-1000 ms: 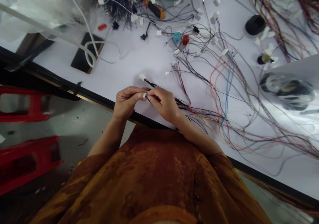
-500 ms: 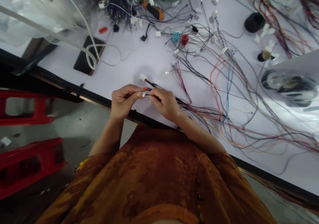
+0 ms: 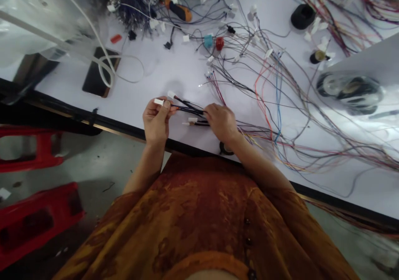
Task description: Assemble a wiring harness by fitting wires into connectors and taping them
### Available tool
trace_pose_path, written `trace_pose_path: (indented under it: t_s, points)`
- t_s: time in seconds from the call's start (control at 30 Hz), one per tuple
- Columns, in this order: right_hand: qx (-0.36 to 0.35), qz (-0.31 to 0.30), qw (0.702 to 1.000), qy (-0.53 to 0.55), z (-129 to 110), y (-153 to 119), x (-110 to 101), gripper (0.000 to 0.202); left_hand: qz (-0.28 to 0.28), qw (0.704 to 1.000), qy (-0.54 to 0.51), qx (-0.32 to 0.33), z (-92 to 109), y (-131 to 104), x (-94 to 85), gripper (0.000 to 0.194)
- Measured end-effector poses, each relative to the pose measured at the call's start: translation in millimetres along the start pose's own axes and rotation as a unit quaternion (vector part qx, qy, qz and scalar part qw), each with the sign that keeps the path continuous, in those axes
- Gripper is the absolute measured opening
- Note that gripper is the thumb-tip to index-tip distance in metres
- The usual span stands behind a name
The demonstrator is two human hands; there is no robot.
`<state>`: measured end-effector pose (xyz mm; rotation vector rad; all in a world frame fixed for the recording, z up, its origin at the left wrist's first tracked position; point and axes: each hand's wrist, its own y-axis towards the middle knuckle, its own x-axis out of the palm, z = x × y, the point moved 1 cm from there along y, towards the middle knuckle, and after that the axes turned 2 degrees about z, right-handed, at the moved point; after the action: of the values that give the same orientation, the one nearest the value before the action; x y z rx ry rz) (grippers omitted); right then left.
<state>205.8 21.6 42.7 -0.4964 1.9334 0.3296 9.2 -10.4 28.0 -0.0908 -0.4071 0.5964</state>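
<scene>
So from my remote seat, my left hand (image 3: 156,121) is pinching a white connector (image 3: 158,102) above the table's near edge, and my right hand (image 3: 223,122) has its fingers closed around the dark wires (image 3: 195,111). Wires run into that connector and a second white connector (image 3: 171,94), so I'd call those at least partly done, but the thin red wires (image 3: 220,91) end in bare tips, so probably plenty left.

a white table (image 3: 174,68) carries tangled wires (image 3: 232,82) and a dark slab (image 3: 93,78).
</scene>
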Motion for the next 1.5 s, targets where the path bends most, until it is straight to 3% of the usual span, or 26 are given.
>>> trace_pose_path:
  t_s: [0.1,0.2,0.3,0.37,0.4,0.47,0.5,0.6,0.67,0.73,0.87,0.97,1.1,1.2,1.33,1.4,1.5]
  points:
    - [0.09,0.004,0.994,-0.057,66.4,-41.6,-13.6,0.028,0.027,1.0,0.004,0.006,-3.2,6.9,-1.1,0.015]
    - [0.175,0.05,0.98,-0.079,132.1,-100.8,-41.1,0.025,0.033,0.999,0.0,0.015,-7.6,10.2,-1.8,0.01]
    - [0.245,0.164,0.948,-0.12,155.6,-148.9,-68.4,0.03,0.027,0.999,-0.026,0.019,-12.4,11.7,-1.4,0.007]
    - [0.224,0.21,0.947,-0.097,140.0,-162.5,-72.0,0.03,0.021,0.999,-0.03,0.022,-14.6,12.1,-0.4,0.006]
    - [0.2,0.192,0.959,-0.056,125.8,-163.1,-67.3,0.026,0.019,0.999,-0.028,0.025,-15.1,12.1,0.0,0.006]
    - [0.162,0.075,0.982,0.058,93.5,-155.0,-46.8,0.019,0.017,0.999,-0.023,0.033,-15.0,11.6,0.5,0.008]
    - [0.16,0.02,0.983,0.09,78.5,-147.9,-34.3,0.018,0.018,0.999,-0.022,0.035,-14.3,11.1,0.3,0.01]
    - [0.159,-0.023,0.98,0.119,46.3,-118.3,-5.7,0.012,0.015,0.999,-0.009,0.034,-10.8,9.2,-1.7,0.015]
    - [0.151,-0.037,0.971,0.184,32.4,-92.2,-0.4,0.015,0.003,0.999,0.005,0.04,-7.4,7.9,-3.3,0.018]
    - [0.136,-0.054,0.94,0.309,18.8,-60.7,-5.2,0.02,-0.014,0.998,0.017,0.055,-3.6,7.2,-4.2,0.02]
    - [0.107,-0.002,0.863,0.493,-9.4,8.8,-23.0,0.028,-0.045,0.995,0.035,0.085,3.3,8.0,-3.2,0.021]
    - [0.08,0.044,0.864,0.495,-23.0,51.0,-23.7,0.029,-0.063,0.991,0.055,0.102,7.2,10.2,-2.3,0.019]
    - [0.072,0.007,0.87,0.487,-28.6,81.0,-15.2,0.024,-0.082,0.984,0.08,0.135,10.9,13.8,-2.8,0.018]
    - [0.054,0.021,0.88,0.471,-32.9,81.1,-17.2,0.023,-0.092,0.983,0.088,0.131,11.8,16.3,-2.0,0.019]
    - [-0.029,0.091,0.934,0.345,-46.5,46.9,-13.8,0.033,-0.085,0.988,0.08,0.103,11.6,18.3,1.7,0.02]
    - [-0.071,0.071,0.961,0.258,-52.6,20.7,-2.3,0.038,-0.08,0.992,0.066,0.069,12.5,18.6,3.5,0.021]
    - [-0.115,-0.01,0.974,0.193,-53.6,-8.5,11.9,0.024,-0.069,0.996,0.056,0.013,16.7,16.2,4.9,0.023]
